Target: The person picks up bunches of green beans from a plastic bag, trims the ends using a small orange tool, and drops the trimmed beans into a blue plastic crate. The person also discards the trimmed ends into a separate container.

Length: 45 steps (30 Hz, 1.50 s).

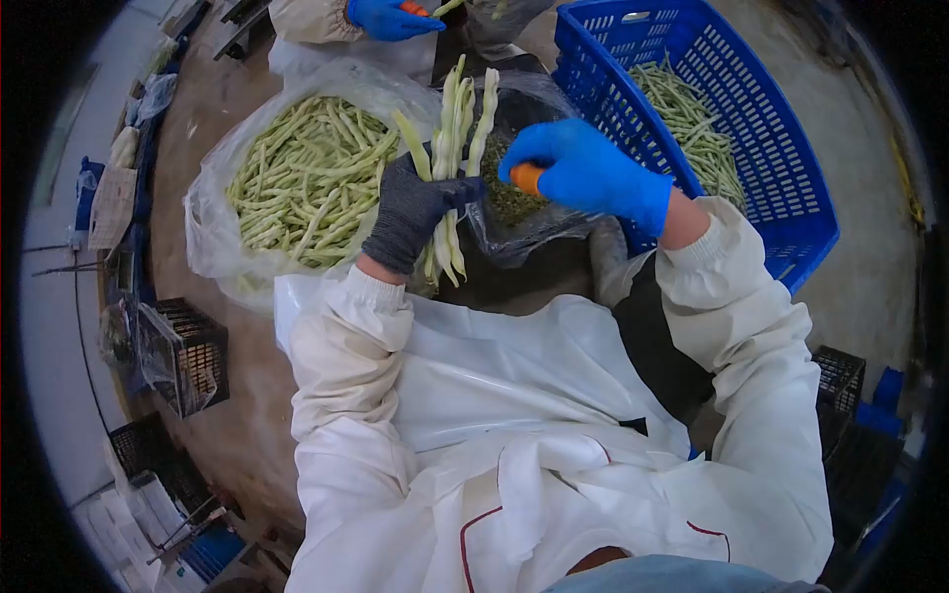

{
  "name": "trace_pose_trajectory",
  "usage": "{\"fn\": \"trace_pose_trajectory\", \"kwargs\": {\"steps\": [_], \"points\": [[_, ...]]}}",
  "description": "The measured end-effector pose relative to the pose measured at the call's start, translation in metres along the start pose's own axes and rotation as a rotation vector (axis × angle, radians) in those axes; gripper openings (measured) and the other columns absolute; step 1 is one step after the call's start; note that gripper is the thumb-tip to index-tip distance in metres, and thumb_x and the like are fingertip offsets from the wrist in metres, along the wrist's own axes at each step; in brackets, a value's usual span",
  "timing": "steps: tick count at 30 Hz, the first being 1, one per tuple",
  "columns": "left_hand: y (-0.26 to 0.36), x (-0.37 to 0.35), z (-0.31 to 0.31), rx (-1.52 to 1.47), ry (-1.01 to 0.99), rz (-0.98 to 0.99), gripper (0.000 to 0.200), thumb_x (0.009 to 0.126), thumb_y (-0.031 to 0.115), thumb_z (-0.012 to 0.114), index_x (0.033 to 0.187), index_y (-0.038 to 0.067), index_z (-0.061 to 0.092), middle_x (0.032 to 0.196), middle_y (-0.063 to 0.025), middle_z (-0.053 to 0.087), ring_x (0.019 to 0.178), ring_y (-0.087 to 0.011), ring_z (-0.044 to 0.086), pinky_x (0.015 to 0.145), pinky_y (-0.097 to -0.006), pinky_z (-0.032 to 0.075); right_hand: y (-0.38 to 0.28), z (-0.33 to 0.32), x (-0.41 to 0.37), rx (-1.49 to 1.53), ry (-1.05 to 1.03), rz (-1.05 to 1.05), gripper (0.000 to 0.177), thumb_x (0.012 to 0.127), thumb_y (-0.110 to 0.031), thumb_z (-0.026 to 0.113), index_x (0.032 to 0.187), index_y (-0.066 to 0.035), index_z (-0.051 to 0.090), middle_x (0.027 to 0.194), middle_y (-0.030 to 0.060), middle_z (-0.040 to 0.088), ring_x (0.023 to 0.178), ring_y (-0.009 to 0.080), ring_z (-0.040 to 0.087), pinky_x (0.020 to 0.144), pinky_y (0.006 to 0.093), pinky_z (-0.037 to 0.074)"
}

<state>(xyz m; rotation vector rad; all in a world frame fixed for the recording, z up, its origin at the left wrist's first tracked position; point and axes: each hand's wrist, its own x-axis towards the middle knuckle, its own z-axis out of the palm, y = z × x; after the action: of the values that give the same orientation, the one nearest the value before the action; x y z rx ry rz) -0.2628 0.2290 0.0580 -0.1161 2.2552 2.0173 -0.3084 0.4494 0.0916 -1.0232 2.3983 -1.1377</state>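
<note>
My left hand (pixel 413 212), in a dark grey knit glove, is closed round a bunch of long pale green beans (pixel 452 128). The beans stick out above and below the fist, tips uneven. Just to the right, my right hand (pixel 583 173), in a blue glove, grips a tool with an orange handle (pixel 527 178); its working end cannot be made out. Left of my hands, a clear plastic bag (pixel 208 222) lies open, full of green beans (pixel 311 178). Below and between the hands, a dark plastic-lined container (pixel 504 242) holds small green scraps (pixel 512 203).
A blue slatted crate (pixel 791 188) at the right holds more green beans (pixel 692 128). Across from me, a co-worker's blue-gloved hand (pixel 390 18) holds something orange and a bean. Black crates (pixel 188 351) stand along the left wall, and another black crate (pixel 840 376) at the right.
</note>
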Motion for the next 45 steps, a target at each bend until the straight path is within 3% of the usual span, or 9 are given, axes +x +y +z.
{"fn": "trace_pose_trajectory", "kwargs": {"steps": [7, 14, 17, 19, 22, 25, 31, 40, 45], "points": [[0.012, 0.002, -0.016, -0.233, 0.017, -0.090, 0.026, 0.071, 0.008, 0.077, 0.094, 0.001, 0.067, 0.077, -0.0032, 0.064, 0.064, -0.0093, 0.059, 0.058, -0.0239, 0.047, -0.014, 0.001, -0.016, 0.148, -0.454, -0.139, 0.019, 0.077, -0.014, 0.061, 0.092, -0.006, 0.069, 0.085, 0.0130, 0.067, 0.076, 0.0278, 0.064, 0.071, 0.0352, 0.050], [0.013, 0.003, -0.036, -0.299, 0.070, -0.021, 0.023, 0.082, 0.009, 0.067, 0.102, 0.000, 0.069, 0.094, -0.0059, 0.067, 0.070, -0.0108, 0.061, 0.066, -0.0237, 0.050, -0.024, -0.020, -0.032, 0.635, -0.926, -0.139, 0.021, 0.082, -0.008, 0.060, 0.100, -0.004, 0.071, 0.091, 0.0092, 0.070, 0.080, 0.0164, 0.063, 0.072, 0.0298, 0.050], [0.003, 0.003, -0.041, -0.105, -0.019, 0.163, 0.019, 0.083, 0.008, 0.064, 0.100, 0.001, 0.070, 0.105, -0.0075, 0.066, 0.078, -0.0129, 0.063, 0.071, -0.0248, 0.053, -0.022, -0.045, -0.030, 0.700, -0.656, 0.203, 0.024, 0.080, -0.007, 0.061, 0.102, -0.005, 0.070, 0.092, 0.0119, 0.070, 0.082, 0.0204, 0.065, 0.073, 0.0316, 0.051], [0.011, 0.000, -0.033, -0.199, -0.041, 0.142, 0.020, 0.082, 0.008, 0.065, 0.099, 0.000, 0.070, 0.103, -0.0077, 0.066, 0.080, -0.0135, 0.063, 0.070, -0.0251, 0.053, 0.016, -0.036, -0.014, -0.135, -0.290, 0.354, 0.030, 0.078, -0.005, 0.061, 0.106, -0.007, 0.070, 0.096, 0.0146, 0.069, 0.085, 0.0278, 0.065, 0.076, 0.0344, 0.052], [0.013, 0.000, -0.024, -0.357, -0.021, -0.030, 0.019, 0.079, 0.007, 0.067, 0.096, -0.001, 0.071, 0.097, -0.0072, 0.066, 0.081, -0.0138, 0.063, 0.069, -0.0253, 0.052, 0.048, -0.024, -0.002, -0.565, 0.009, 0.301, 0.037, 0.077, -0.006, 0.058, 0.113, -0.009, 0.067, 0.105, 0.0173, 0.067, 0.087, 0.0352, 0.064, 0.080, 0.0366, 0.051], [0.024, -0.006, -0.009, -0.423, -0.047, -0.066, 0.023, 0.077, 0.006, 0.069, 0.098, -0.002, 0.069, 0.090, -0.0066, 0.066, 0.078, -0.0138, 0.063, 0.067, -0.0250, 0.052, 0.053, -0.010, 0.008, -0.302, 0.317, -0.216, 0.043, 0.077, -0.006, 0.053, 0.119, -0.010, 0.063, 0.112, 0.0142, 0.066, 0.083, 0.0322, 0.065, 0.082, 0.0365, 0.051], [0.020, -0.008, 0.001, -0.404, -0.154, -0.045, 0.027, 0.077, 0.008, 0.068, 0.102, -0.003, 0.063, 0.087, -0.0097, 0.065, 0.069, -0.0157, 0.061, 0.062, -0.0287, 0.051, 0.012, -0.014, 0.014, 0.615, -0.026, 0.073, 0.049, 0.075, -0.002, 0.049, 0.121, -0.005, 0.062, 0.108, 0.0098, 0.066, 0.080, 0.0174, 0.063, 0.077, 0.0296, 0.052], [0.018, 0.000, -0.013, -0.540, -0.005, 0.030, 0.044, 0.079, 0.011, 0.066, 0.121, 0.001, 0.054, 0.100, -0.0101, 0.065, 0.083, -0.0157, 0.063, 0.071, -0.0255, 0.052, 0.003, -0.007, 0.002, 0.525, -0.354, 0.188, 0.028, 0.086, -0.013, 0.055, 0.107, 0.000, 0.068, 0.092, 0.0069, 0.067, 0.075, 0.0120, 0.060, 0.069, 0.0248, 0.050], [0.020, 0.000, -0.011, -0.556, 0.045, 0.079, 0.045, 0.081, 0.012, 0.066, 0.122, 0.000, 0.053, 0.103, -0.0109, 0.064, 0.084, -0.0153, 0.063, 0.071, -0.0254, 0.052, 0.003, 0.003, 0.001, 0.584, -0.266, 0.262, 0.025, 0.085, -0.013, 0.057, 0.103, -0.001, 0.069, 0.088, 0.0071, 0.067, 0.071, 0.0129, 0.061, 0.066, 0.0246, 0.050]]}}
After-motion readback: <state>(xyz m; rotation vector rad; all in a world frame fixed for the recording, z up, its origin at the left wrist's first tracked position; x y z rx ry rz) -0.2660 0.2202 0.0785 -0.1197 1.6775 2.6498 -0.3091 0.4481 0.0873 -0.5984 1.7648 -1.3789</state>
